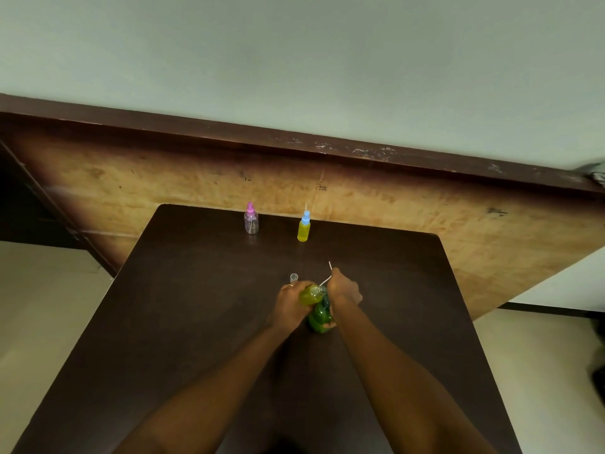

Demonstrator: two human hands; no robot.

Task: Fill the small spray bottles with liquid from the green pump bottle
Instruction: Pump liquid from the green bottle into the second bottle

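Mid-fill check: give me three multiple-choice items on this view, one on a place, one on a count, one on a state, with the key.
1. Where does the pink-capped bottle stand?
A. At the far edge of the table, left of the blue-capped bottle
B. At the near edge
C. On the floor

2. How many small bottles stand free at the far edge?
A. One
B. Two
C. Four

3. What is the left hand doing?
A. Resting flat
B. Holding a small bottle of yellow-green liquid
C. Hanging open

Key: 1 A, it stands by the far edge, left of the blue cap. 2 B, only the pink- and blue-capped ones stand there. 3 B, its fingers curl round that bottle, while the right hand grips a white tube.
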